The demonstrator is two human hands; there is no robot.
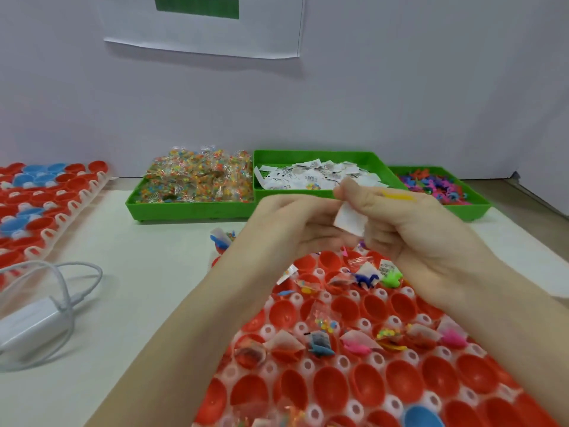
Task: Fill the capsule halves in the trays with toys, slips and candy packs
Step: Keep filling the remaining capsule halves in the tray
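A white tray (308, 362) of red capsule halves (332, 392) lies in front of me; several halves hold toys, slips and candy packs, and one blue half (423, 418) shows at the bottom. Both hands hover together above the tray's far end. My right hand (409, 229) pinches a white paper slip (351, 218), with a yellow toy (398, 196) showing at its fingers. My left hand (292, 223) is cupped against it, touching the slip; what lies in its palm is hidden.
Three green bins stand at the back: candy packs (197, 180), paper slips (314, 174), small coloured toys (437, 186). A second tray of red and blue capsule halves (40, 198) lies at the left. A white power adapter with cable (34, 322) rests at the near left.
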